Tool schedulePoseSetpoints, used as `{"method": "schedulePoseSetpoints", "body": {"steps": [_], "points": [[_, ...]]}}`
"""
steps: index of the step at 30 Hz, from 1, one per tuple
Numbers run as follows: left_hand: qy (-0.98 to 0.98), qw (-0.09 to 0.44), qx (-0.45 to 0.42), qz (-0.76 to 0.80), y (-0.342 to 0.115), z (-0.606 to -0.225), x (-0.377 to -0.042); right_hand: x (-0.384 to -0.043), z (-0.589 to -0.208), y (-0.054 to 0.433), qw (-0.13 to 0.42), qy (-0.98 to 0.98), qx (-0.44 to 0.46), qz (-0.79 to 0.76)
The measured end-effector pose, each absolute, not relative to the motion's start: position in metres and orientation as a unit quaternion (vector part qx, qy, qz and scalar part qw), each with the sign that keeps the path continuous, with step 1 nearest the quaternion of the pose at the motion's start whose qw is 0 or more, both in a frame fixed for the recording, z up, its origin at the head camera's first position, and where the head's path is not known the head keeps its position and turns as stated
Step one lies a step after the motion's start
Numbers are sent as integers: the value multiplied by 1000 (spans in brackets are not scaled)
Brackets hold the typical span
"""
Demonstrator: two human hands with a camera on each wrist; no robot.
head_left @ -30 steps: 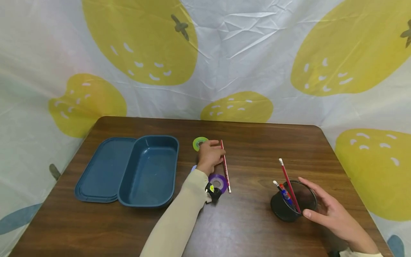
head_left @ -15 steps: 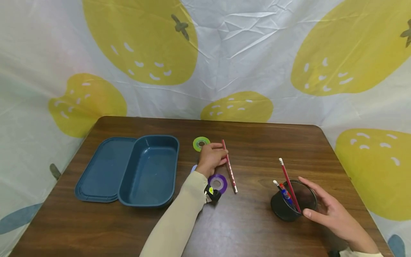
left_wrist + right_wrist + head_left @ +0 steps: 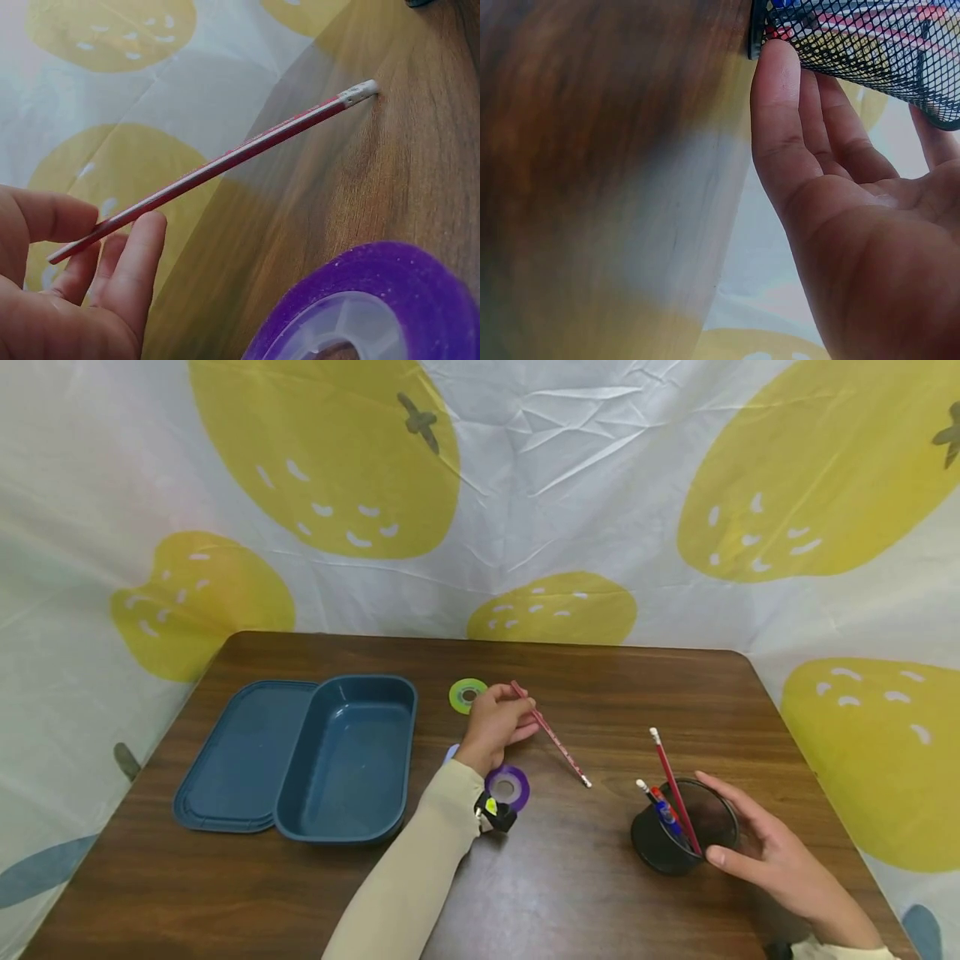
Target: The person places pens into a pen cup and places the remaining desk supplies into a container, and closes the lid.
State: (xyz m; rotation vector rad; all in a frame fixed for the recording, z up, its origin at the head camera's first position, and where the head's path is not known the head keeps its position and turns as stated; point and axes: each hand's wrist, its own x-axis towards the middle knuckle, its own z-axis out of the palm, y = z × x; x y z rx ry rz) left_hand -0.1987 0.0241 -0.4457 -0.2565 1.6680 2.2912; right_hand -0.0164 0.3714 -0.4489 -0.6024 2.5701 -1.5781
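Observation:
My left hand point(image 3: 495, 727) pinches a red patterned pencil point(image 3: 558, 745) near one end, between thumb and fingers. The pencil slants, its white eraser point(image 3: 361, 91) at the end away from the hand, near the wooden tabletop. A purple tape roll point(image 3: 507, 789) lies just under the left wrist, and a green tape roll point(image 3: 467, 695) sits behind the hand, partly covered by it. My right hand point(image 3: 783, 860) holds a black mesh pen cup point(image 3: 660, 843), thumb and fingers round its side. In the cup stand a red pencil point(image 3: 677, 797), a white-tipped item point(image 3: 645, 788) and a blue-and-red pen point(image 3: 667, 814).
On the left of the wooden table point(image 3: 585, 893) stands a blue rectangular container point(image 3: 345, 764), with its blue lid point(image 3: 243, 752) beside it. A light blue item point(image 3: 452, 752) is mostly hidden by the left hand. A fruit-print cloth point(image 3: 562, 468) hangs behind the table.
The pencil in my left hand has swung, its eraser end moving right toward the pen cup. The left hand has shifted slightly right. The right hand and cup hold their place.

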Motion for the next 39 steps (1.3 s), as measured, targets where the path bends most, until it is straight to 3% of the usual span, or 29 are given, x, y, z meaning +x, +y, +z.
{"method": "schedulePoseSetpoints", "body": {"steps": [29, 39], "points": [[533, 122, -87, 833, 22, -445, -193, -17, -449, 365, 38, 835, -194, -514], [455, 150, -85, 874, 27, -441, -182, -18, -449, 364, 39, 837, -191, -511]]}}
